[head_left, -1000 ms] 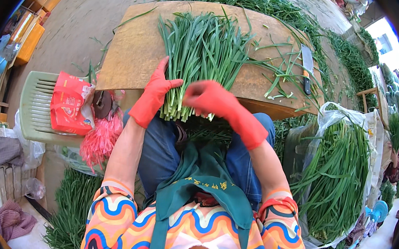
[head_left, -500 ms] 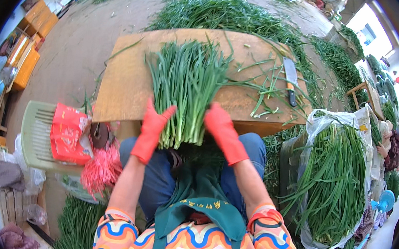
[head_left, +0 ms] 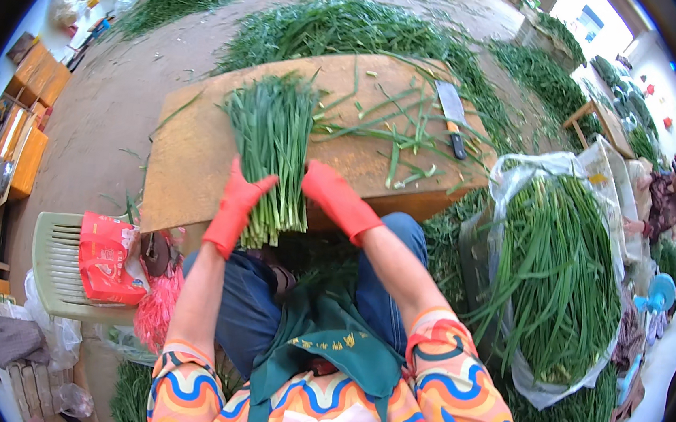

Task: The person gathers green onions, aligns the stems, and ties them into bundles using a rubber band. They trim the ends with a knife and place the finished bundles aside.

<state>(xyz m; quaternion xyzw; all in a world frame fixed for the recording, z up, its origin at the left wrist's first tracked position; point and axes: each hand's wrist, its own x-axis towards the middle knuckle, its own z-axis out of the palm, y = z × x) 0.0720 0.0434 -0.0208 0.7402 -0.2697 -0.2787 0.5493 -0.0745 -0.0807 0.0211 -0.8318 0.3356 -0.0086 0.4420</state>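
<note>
A thick bunch of garlic chives lies on a wooden tabletop, its leafy tips pointing away and its pale cut ends jutting over the near edge. My left hand, in a red rubber glove, presses the bunch's left side with the thumb laid across the stems. Against the right side rests my right hand, gloved alike, its fingertips partly hidden by the stems. The bunch is squeezed between both hands. To the right, a cleaver with a dark handle lies among scattered loose chives.
A plastic-lined crate of chives stands at my right. On my left a pale green chair bears a red bag and pink ties. Chive heaps cover floor beyond the table. Another person sits far right.
The bunch is narrower and more compact, pressed together between my hands. My right hand has come closer to my left. The whole view has shifted somewhat.
</note>
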